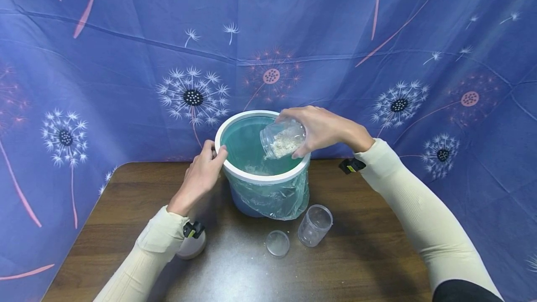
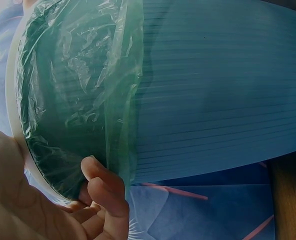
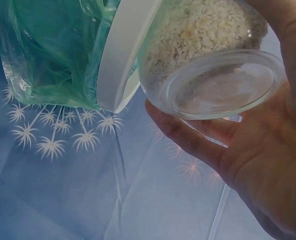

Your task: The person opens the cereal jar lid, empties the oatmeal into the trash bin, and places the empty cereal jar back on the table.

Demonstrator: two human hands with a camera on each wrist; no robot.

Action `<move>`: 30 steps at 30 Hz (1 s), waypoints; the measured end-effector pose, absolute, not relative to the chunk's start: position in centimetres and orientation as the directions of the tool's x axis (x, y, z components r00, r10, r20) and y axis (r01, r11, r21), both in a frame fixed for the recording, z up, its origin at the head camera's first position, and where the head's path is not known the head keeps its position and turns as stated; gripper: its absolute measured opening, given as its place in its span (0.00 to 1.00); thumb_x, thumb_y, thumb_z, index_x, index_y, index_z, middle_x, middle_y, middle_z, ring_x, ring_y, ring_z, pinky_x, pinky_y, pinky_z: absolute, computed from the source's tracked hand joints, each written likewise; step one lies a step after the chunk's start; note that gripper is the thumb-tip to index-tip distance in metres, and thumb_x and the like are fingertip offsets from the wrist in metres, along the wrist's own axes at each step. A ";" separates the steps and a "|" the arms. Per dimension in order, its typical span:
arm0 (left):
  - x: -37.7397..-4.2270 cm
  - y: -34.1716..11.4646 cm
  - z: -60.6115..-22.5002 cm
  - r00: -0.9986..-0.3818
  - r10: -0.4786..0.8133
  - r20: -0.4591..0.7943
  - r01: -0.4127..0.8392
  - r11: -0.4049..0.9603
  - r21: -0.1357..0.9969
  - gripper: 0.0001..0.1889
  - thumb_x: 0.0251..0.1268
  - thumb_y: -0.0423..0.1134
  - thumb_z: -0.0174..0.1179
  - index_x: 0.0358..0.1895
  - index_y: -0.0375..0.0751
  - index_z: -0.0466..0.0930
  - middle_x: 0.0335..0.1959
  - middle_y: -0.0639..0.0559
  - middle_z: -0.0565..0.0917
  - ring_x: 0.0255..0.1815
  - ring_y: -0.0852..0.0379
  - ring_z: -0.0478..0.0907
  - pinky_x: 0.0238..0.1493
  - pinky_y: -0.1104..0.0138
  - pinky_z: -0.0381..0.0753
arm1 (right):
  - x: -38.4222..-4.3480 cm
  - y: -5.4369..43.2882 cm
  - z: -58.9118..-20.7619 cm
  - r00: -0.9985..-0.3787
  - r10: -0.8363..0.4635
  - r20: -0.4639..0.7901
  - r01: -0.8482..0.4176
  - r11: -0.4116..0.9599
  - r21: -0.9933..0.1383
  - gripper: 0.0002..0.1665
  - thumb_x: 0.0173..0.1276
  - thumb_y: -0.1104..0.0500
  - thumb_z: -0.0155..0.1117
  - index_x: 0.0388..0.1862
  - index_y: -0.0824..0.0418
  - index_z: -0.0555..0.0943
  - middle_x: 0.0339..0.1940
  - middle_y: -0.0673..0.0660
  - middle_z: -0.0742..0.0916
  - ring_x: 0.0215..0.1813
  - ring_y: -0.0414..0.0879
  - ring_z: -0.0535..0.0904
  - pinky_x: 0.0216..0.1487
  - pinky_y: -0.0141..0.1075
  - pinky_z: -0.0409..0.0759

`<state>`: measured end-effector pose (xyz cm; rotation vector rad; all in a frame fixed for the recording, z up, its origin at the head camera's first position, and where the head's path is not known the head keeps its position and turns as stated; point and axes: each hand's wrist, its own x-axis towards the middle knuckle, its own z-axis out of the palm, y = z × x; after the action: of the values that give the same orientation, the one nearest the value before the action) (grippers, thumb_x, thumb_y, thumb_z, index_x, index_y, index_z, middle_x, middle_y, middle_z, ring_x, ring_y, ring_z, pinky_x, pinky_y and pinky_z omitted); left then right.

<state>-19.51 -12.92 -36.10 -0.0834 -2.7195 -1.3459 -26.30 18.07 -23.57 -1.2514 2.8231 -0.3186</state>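
A blue ribbed trash bin (image 2: 213,90) with a white rim (image 1: 260,179) stands on the table, lined with a green plastic bag (image 1: 277,199). My left hand (image 1: 203,171) grips the rim at the left, thumb on top and fingers curled beneath outside. Above the bin's right side my right hand (image 1: 320,129) holds a clear jar (image 1: 283,139), tipped with its mouth toward the bin's inside. Pale, coarse flakes or crumbs (image 3: 203,35) lie in the jar. Some pale bits show below its mouth and whitish matter lies at the bottom of the bag.
In front of the bin, an uncapped clear jar (image 1: 315,225) stands beside a round clear lid (image 1: 278,243). A pale-topped round container (image 1: 192,246) sits partly under my left wrist. Small crumbs dot the wooden table (image 1: 356,255). Blue dandelion-print cloth (image 1: 126,83) hangs behind.
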 end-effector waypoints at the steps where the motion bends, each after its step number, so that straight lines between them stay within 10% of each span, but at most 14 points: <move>1: -19.5 -12.9 -36.1 -0.993 0.002 0.119 0.096 0.606 0.789 0.21 0.83 0.61 0.42 0.53 0.46 0.68 0.34 0.41 0.85 0.34 0.46 0.81 0.36 0.54 0.70 | -26.3 18.1 -23.6 -0.673 -0.738 0.051 -0.730 0.652 -0.204 0.52 0.44 0.45 0.90 0.70 0.49 0.79 0.67 0.50 0.85 0.67 0.55 0.80 0.64 0.57 0.77; 30: -19.5 -12.9 -36.2 -0.992 0.006 0.129 0.106 0.603 0.790 0.23 0.83 0.63 0.41 0.53 0.46 0.68 0.30 0.47 0.84 0.33 0.48 0.82 0.37 0.55 0.70 | -26.1 17.9 -23.4 -0.674 -0.737 0.053 -0.731 0.655 -0.189 0.51 0.44 0.46 0.90 0.70 0.50 0.79 0.64 0.52 0.86 0.62 0.53 0.82 0.58 0.54 0.80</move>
<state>-19.53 -12.95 -36.24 -0.0951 -2.7106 -1.3477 -26.15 17.89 -23.36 -1.2561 2.8319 -0.3036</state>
